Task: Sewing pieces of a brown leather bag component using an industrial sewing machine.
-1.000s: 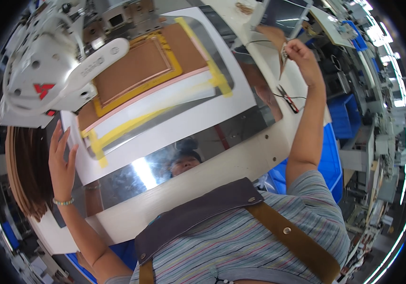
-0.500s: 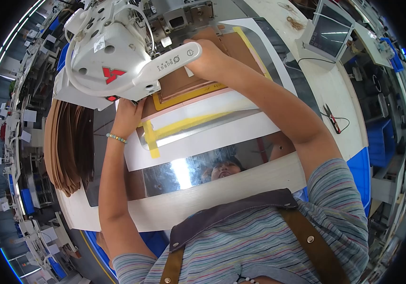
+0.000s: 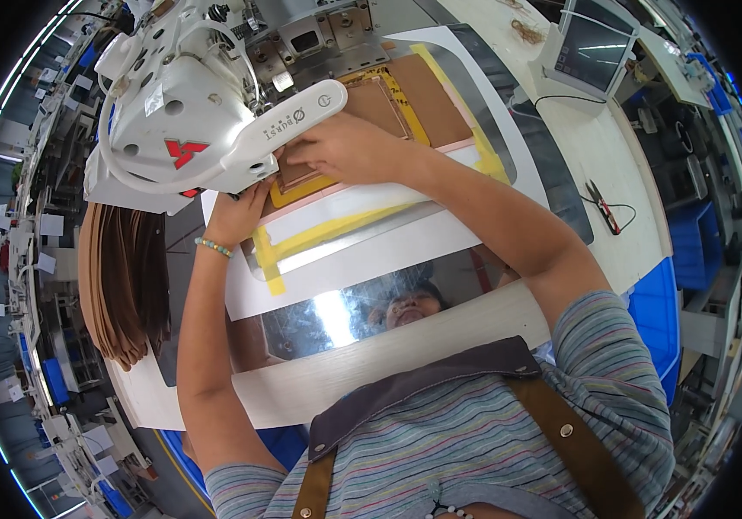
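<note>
My right hand [image 3: 349, 151] reaches over a flat brown panel [image 3: 444, 104] under the white arm of a sewing machine [image 3: 189, 112]. Its fingers are apart, with their tips at the near left part of a yellow-edged rectangular frame [image 3: 413, 123] that lies on the panel. Close beside it, my left hand [image 3: 241, 214] touches the near left corner of the layered work, below the machine head. The machine hides part of its fingers, so its grip does not show. Yellow tape [image 3: 323, 232] borders the clamp plate, which rests on a white sheet [image 3: 345, 266].
A shiny metal plate [image 3: 328, 320] covers the table's near side. At the left hangs a stack of brown pieces [image 3: 120, 277]. Red-handled snips [image 3: 603, 209] lie at the right, below a screen [image 3: 594, 52]. A blue bin [image 3: 655, 311] stands beside the table's right edge.
My right hand has moved left and nearer, from the far side of the panel to beside my left hand. More of the yellow-edged frame shows. The taped layers have shifted slightly left.
</note>
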{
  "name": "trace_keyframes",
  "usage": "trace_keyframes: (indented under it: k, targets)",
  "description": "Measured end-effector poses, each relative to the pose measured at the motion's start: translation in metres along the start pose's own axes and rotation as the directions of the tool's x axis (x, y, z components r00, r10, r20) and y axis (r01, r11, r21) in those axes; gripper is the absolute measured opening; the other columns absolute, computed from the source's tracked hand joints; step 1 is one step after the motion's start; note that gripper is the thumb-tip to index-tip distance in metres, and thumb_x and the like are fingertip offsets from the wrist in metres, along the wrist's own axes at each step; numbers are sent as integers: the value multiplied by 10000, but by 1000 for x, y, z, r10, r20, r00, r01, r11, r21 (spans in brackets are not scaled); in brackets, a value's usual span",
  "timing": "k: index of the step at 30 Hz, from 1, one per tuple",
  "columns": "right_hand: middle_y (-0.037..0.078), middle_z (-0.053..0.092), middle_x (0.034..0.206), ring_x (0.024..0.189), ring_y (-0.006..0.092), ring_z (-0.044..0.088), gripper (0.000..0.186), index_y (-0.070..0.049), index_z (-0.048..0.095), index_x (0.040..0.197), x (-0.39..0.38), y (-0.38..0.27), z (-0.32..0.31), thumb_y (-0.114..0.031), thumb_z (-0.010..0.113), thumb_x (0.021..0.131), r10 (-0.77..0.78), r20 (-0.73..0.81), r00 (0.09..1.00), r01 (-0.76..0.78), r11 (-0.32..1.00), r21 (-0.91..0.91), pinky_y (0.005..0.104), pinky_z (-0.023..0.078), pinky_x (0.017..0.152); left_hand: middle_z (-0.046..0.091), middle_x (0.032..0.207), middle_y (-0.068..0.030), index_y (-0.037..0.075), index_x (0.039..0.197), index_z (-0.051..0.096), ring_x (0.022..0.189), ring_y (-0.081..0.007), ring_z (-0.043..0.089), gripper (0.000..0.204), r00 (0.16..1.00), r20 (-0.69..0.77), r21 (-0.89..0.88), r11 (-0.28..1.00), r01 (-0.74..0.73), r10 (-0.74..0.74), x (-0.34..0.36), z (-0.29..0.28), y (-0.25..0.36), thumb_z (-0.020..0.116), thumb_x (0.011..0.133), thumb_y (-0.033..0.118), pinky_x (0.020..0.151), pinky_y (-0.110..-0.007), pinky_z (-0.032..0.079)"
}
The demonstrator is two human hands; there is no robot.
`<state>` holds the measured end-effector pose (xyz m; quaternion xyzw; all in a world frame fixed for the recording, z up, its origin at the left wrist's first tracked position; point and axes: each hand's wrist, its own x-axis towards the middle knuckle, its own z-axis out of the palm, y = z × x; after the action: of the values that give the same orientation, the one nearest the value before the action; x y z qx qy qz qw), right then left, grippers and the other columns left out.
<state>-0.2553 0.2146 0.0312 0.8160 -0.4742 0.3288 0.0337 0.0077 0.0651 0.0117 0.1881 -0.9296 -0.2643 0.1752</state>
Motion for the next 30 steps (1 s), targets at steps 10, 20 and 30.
trace_keyframes:
  k: [10,20,30]
  targets:
    - [43,707,1326,1294,257,612,325,-215,832,1231,2,-12,19,-127,624,997,-77,32,997,79,996,-51,474,442,1124,694,1408,-176,18,1409,660,1282,-315,679,384,966,-240,-96,992,76,-97,-18,-13,-109,685,1032,88,1089,-425,534]
    - [74,727,1324,1311,277,621,344,-213,855,1181,-4,-9,11,-74,652,940,67,92,994,-77,991,113,480,426,1170,671,1504,-98,115,1462,678,1332,-299,655,416,969,8,397,888,-231,248,26,0,-9,678,1052,183,1150,-424,499]
    - [55,741,1319,1300,263,627,369,-222,861,1181,4,-9,11,-58,643,933,85,129,988,-107,978,176,459,446,1167,757,1373,-86,105,1389,734,1284,-250,691,360,990,-60,325,940,-100,126,24,-8,1,696,1033,138,1101,-404,537]
